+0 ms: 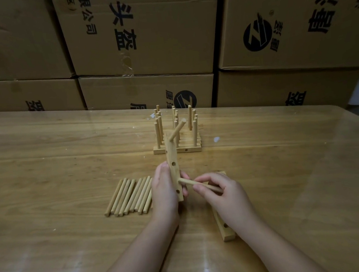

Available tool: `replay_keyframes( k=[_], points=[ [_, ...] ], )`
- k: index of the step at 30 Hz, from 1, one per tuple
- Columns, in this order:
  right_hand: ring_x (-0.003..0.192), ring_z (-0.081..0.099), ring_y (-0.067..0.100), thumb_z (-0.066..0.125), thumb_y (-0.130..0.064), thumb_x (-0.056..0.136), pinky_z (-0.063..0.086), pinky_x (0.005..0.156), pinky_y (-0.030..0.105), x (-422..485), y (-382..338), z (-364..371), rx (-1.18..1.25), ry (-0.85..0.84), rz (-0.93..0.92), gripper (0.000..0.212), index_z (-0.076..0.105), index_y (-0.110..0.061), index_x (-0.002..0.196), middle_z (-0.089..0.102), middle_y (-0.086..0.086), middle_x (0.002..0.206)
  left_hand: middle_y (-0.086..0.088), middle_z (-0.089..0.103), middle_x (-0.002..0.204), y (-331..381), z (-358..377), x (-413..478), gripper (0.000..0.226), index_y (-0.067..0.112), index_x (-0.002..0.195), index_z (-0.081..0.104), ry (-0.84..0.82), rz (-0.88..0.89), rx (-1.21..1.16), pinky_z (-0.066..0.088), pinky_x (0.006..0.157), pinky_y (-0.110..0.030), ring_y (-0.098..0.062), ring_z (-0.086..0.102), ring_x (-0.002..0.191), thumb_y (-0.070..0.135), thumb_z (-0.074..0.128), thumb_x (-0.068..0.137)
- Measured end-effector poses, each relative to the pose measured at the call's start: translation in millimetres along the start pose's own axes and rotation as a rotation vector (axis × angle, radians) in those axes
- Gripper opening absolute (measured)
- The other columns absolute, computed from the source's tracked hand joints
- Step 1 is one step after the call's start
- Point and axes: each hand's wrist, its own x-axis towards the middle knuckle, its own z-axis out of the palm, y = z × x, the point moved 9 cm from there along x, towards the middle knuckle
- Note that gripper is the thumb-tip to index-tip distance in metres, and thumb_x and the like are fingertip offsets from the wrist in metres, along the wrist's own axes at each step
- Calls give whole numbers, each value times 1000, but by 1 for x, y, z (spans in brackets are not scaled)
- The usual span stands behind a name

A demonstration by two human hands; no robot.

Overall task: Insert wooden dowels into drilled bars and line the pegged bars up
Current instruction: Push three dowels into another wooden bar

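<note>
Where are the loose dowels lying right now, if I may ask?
In the head view, the loose dowels lie on the table, just left of the left hand.

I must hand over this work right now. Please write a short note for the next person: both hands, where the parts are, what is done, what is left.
The left grip holds the drilled bar nearly upright over the table. The right grip pinches a dowel, tip at the bar's lower half, not clearly seated.
Done: the first dowel sticks out near the bar's top; finished pegged bars stand in a row farther back.
Left: seat this dowel, fill the open holes, add the bar to the row. The loose dowels lie left of the left grip; a bare bar lies under the right forearm.
</note>
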Motion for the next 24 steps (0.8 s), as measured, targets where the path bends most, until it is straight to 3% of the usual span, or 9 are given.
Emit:
replay_keyframes(
  k=[6, 10, 15, 17, 20, 24],
  points=[
    [52, 49, -1, 55, -25, 93, 37, 48, 14, 1, 7, -5, 57, 58, 39, 9, 60, -28, 87, 57, -20, 60, -4, 65, 63, 1, 12, -4, 32, 12, 101, 58, -107, 28, 72, 41, 43, -22, -13, 48, 41, 25, 28, 104],
    [71, 60, -4, 58, -23, 91, 41, 58, 10, 1, 4, -7, 102, 74, 17, 9, 64, -30, 88, 68, -18, 79, -6, 67, 64, 1, 16, -5, 31, 17, 102, 57, -142, 36, 106, 42, 42, -23, -14, 50, 41, 25, 26, 105],
    [87, 57, 8, 63, -28, 87, 48, 71, 25, 1, 9, -19, 8, 208, 8, 16, 65, -44, 88, 59, -11, 90, -2, 62, 62, -1, 17, -5, 32, 14, 98, 59, -140, 29, 95, 40, 44, -21, -13, 48, 43, 25, 29, 104],
    [84, 51, 10, 64, -30, 86, 40, 69, 14, 0, 6, -24, -71, 274, -18, 21, 62, -51, 88, 53, -10, 84, -1, 61, 62, -3, 19, -5, 30, 15, 101, 59, -157, 5, 89, 40, 43, -22, -12, 47, 43, 26, 31, 104],
    [84, 44, 10, 65, -29, 86, 32, 68, 5, -3, 1, -29, -162, 342, -47, 17, 68, -43, 94, 47, -8, 79, 0, 61, 61, -4, 21, -6, 26, 16, 104, 57, -179, -31, 69, 38, 42, -22, -11, 48, 43, 26, 33, 103],
    [88, 41, 15, 65, -24, 86, 33, 69, 17, -7, -8, -32, -255, 395, -91, 18, 73, -29, 101, 44, -2, 83, -4, 62, 60, -2, 23, -8, 22, 13, 102, 56, -208, -59, 19, 38, 42, -22, -13, 49, 43, 24, 36, 102]
  ],
)
